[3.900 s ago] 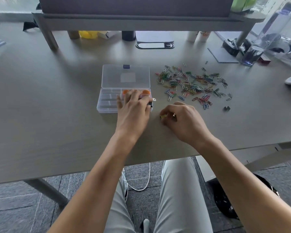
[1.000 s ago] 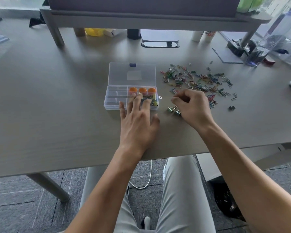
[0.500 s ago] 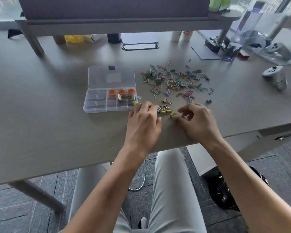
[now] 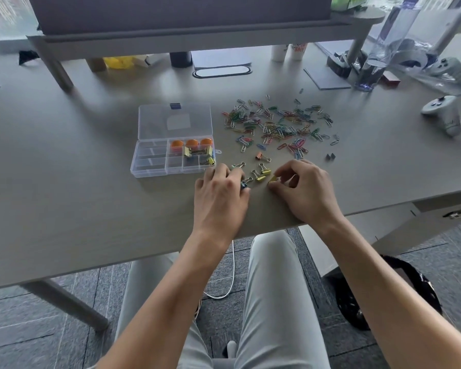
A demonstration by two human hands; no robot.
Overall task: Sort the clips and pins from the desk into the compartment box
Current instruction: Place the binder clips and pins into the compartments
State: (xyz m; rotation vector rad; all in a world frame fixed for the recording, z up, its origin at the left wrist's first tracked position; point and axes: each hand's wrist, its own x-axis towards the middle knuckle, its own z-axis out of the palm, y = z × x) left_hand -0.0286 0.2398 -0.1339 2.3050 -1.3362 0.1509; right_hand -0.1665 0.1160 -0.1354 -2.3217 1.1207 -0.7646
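Observation:
The clear compartment box (image 4: 148, 166) lies open on the grey desk, lid flipped back; its right cells hold orange round pieces (image 4: 191, 143) and gold binder clips (image 4: 197, 153). Right of the box, several small binder clips (image 4: 261, 173) lie loose. My left hand (image 4: 220, 194) rests among them with fingers curled over a blue clip (image 4: 243, 185). My right hand (image 4: 304, 190) pinches a yellow binder clip (image 4: 272, 179) between thumb and fingertips. Farther back spreads a pile of coloured paper clips (image 4: 277, 123).
A monitor riser (image 4: 197, 33) spans the back of the desk with cups and a bottle under it. A white game controller (image 4: 446, 113) lies at the right, a small black clip (image 4: 330, 156) near the pile. The desk's front edge runs just below my wrists.
My left hand left the box and moved right to the loose binder clips. My right hand came back from the paper clips to the near clips and pinched a yellow one.

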